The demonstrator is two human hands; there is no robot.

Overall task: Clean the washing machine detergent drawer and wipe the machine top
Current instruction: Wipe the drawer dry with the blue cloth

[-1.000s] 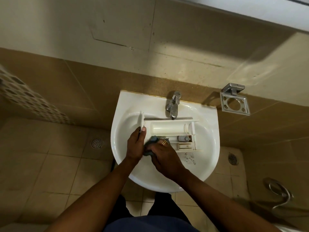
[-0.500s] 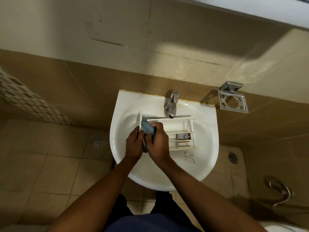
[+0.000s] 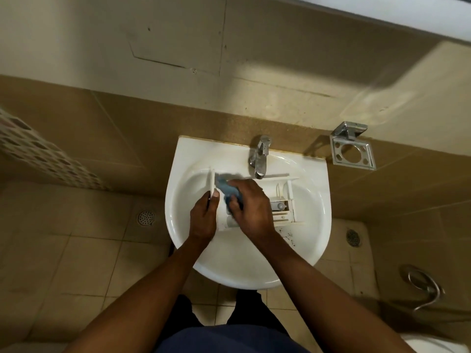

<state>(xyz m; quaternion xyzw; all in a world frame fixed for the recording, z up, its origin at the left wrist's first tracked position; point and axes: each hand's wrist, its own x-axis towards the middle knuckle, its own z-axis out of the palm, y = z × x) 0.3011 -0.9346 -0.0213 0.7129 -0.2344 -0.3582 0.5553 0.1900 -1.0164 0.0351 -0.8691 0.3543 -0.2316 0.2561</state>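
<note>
Over the glossy basin (image 3: 244, 266), right fingers (image 3: 242, 190) bunch cloth (image 3: 224, 187) against plastic drawer (image 3: 283, 200).

We found the drawer (image 3: 283, 197) lying across the middle of the sink (image 3: 242, 263), spanning most of the bowl from left to right. The tap (image 3: 260, 159) overhung its far edge, just beyond the right grip (image 3: 251, 210), so room above that edge was tight. Our left grip (image 3: 204, 217), holding the upright front panel, and the right grip, clutching the cloth (image 3: 225, 188), covered the drawer's left half. Its right-hand compartments lay open from above. The near part of the bowl showed bare white. The metal holder (image 3: 353, 151) on the wall stood well apart to the right.
</note>
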